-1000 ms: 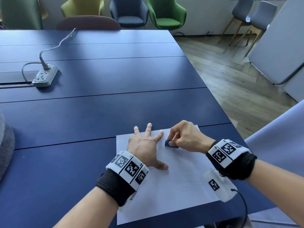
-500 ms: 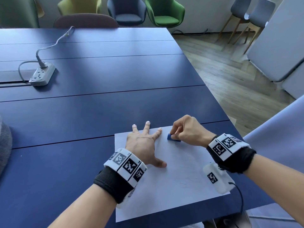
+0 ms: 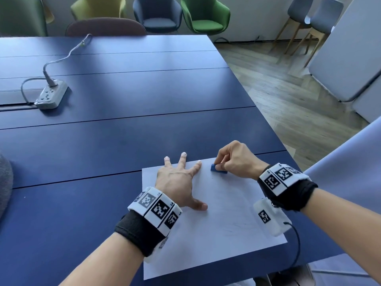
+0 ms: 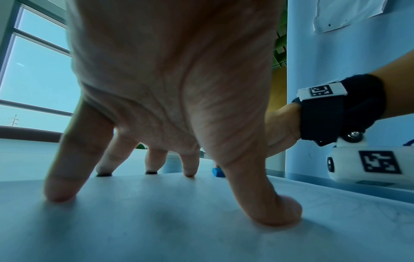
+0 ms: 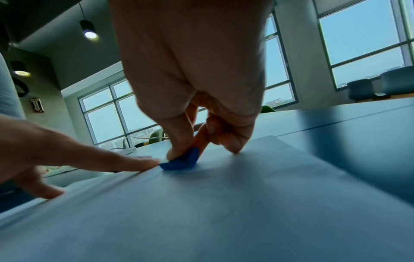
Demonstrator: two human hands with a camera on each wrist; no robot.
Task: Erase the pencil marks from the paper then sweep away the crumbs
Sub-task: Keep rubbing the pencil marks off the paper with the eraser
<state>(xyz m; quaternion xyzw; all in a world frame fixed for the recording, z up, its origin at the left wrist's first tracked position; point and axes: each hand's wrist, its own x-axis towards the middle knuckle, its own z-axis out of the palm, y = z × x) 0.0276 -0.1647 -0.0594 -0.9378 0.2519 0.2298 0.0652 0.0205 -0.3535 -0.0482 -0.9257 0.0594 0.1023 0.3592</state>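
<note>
A white sheet of paper (image 3: 216, 230) lies on the blue table (image 3: 123, 145) near its front right corner, with faint pencil marks (image 3: 237, 227) low on the sheet. My left hand (image 3: 179, 180) presses flat on the paper's far left part, fingers spread and straight, as the left wrist view shows (image 4: 170, 124). My right hand (image 3: 235, 159) pinches a small blue eraser (image 3: 217, 169) against the paper's far edge; the right wrist view shows the eraser (image 5: 181, 162) under thumb and forefinger, touching the sheet (image 5: 224, 203).
A grey power strip (image 3: 50, 94) with its cable lies at the table's far left. Chairs (image 3: 204, 15) line the far side. The table's right edge (image 3: 268, 124) drops to wooden floor. A grey object (image 3: 5, 182) sits at the left edge.
My right hand has slid the eraser to the right and toward the paper's far edge, away from my left forefinger. The left hand stays pressed on the sheet.
</note>
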